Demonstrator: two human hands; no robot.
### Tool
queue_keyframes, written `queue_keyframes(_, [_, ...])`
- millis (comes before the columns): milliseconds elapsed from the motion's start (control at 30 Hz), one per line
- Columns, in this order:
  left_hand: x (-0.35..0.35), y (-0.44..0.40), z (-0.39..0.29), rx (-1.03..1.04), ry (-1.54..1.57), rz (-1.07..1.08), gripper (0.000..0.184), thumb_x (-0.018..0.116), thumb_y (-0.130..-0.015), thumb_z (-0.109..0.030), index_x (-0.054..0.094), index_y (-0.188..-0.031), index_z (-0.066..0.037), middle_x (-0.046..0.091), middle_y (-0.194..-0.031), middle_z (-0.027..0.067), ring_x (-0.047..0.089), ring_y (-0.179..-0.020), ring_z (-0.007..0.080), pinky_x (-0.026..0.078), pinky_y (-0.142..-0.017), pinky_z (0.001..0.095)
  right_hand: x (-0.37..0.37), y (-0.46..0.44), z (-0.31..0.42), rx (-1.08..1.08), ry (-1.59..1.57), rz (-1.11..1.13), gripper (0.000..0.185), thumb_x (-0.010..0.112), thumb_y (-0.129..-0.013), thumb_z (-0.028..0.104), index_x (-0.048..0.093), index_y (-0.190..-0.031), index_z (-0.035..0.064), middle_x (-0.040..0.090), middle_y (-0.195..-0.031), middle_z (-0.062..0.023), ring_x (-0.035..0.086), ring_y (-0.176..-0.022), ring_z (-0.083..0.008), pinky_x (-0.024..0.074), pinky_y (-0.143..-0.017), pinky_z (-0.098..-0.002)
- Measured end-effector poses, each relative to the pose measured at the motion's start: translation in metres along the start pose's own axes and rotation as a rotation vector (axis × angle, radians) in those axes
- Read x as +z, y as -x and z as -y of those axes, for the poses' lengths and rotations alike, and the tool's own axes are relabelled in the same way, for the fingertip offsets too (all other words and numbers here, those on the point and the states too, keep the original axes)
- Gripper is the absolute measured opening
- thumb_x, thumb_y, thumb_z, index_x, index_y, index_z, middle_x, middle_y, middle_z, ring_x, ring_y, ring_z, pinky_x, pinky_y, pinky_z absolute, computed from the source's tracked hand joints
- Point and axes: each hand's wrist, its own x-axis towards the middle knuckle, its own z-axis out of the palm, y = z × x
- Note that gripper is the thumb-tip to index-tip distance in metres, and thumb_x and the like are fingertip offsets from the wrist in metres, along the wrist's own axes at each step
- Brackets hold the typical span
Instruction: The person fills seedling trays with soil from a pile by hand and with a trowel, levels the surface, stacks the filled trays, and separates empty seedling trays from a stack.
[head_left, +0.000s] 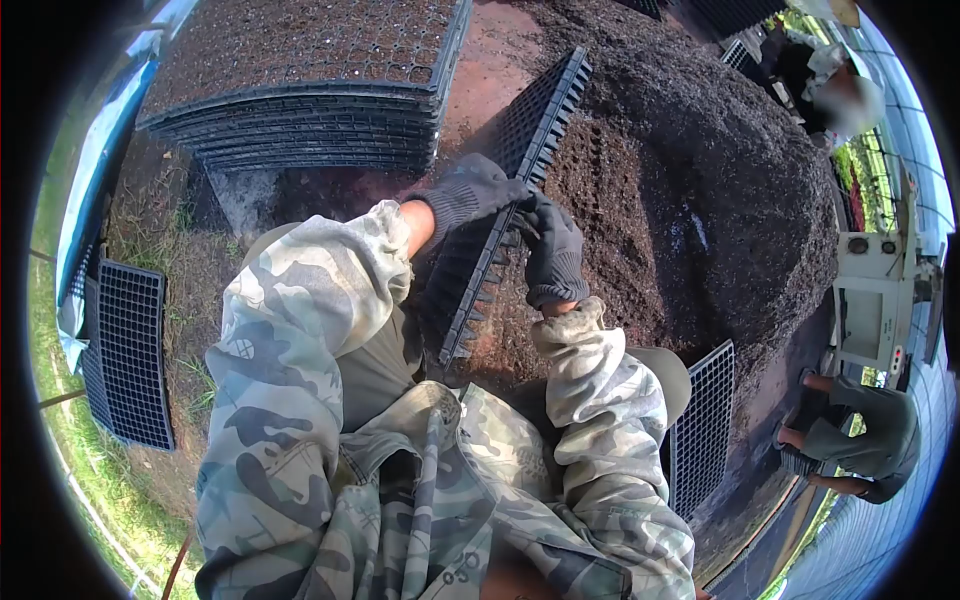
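Note:
A black seedling tray (540, 120) is tilted up on its edge in front of me, its rim running slantwise. My left hand (472, 190), in a dark knitted glove, is closed on the tray near the middle of its length. Close beside it my right hand (552, 245), gloved too, has its fingers wrapped over the same rim. The two hands nearly touch. A big heap of dark potting soil (720, 170) rises just right of the tray. Parts of the fingers are hidden behind the rim and the gloves.
A tall stack of soil-filled seedling trays (300, 110) stands at the upper left. More trays lean at the left (135, 350) and by my right knee (700, 430). One person (860, 440) bends at the right, another person (815, 85) is behind the heap. A pale machine (870, 300) stands nearby.

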Motion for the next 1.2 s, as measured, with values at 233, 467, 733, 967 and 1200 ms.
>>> queue_keyframes(233, [-0.003,0.008,-0.005,0.062,-0.006,-0.035,0.059,0.058,-0.081,-0.058,0.058,-0.061,-0.002,0.048,-0.053,0.0025,0.047,-0.054,0.0119,0.039,-0.054,0.0309,0.003,-0.04,-0.003,-0.245,0.333,0.086,0.03,0.071,-0.085,0.022,0.067,-0.099,-0.0039,0.065,-0.088,-0.0032,0.057,-0.079,-0.0101,0.0452,-0.073,-0.023])
queue_keyframes(467, [-0.004,0.007,0.014,0.099,0.075,-0.071,0.058,0.058,-0.082,-0.057,0.062,-0.067,-0.002,0.05,-0.053,0.0043,0.046,-0.054,0.0125,0.039,-0.053,0.0317,0.023,-0.04,-0.006,-0.055,0.044,0.1,0.028,0.071,-0.085,0.021,0.066,-0.1,-0.002,0.064,-0.091,-0.0015,0.057,-0.083,-0.0106,0.0456,-0.076,-0.0234])
queue_keyframes(733, [-0.014,0.018,-0.004,0.085,-0.148,-0.091,0.049,0.055,-0.083,-0.049,0.065,-0.069,-0.004,0.061,-0.066,0.0153,0.061,-0.067,0.0303,0.046,-0.065,0.0409,0.012,-0.07,-0.044,-0.218,0.26,-0.034,0.028,0.062,-0.088,0.02,0.066,-0.097,-0.0064,0.062,-0.109,-0.0132,0.059,-0.097,-0.0212,0.0452,-0.086,-0.0308])
queue_keyframes(967, [-0.023,0.018,0.004,0.059,-0.167,-0.258,0.048,0.053,-0.083,-0.047,0.064,-0.07,-0.002,0.06,-0.07,0.0194,0.06,-0.068,0.0332,0.046,-0.065,0.0416,0.003,-0.069,-0.032,-0.433,0.69,-0.304,0.031,0.058,-0.088,0.024,0.067,-0.093,-0.0057,0.06,-0.112,-0.0201,0.057,-0.1,-0.0317,0.0426,-0.09,-0.0374])
queue_keyframes(1200, [0.0,0.016,0.016,0.067,-0.196,-0.415,0.036,0.056,-0.082,-0.039,0.062,-0.084,-0.003,0.061,-0.093,0.0181,0.061,-0.087,0.0355,0.048,-0.077,0.0427,0.02,-0.033,-0.007,-0.548,0.928,-0.152,0.038,0.064,-0.085,0.029,0.06,-0.103,-0.0048,0.05,-0.122,-0.0215,0.046,-0.116,-0.033,0.0434,-0.093,-0.0372])
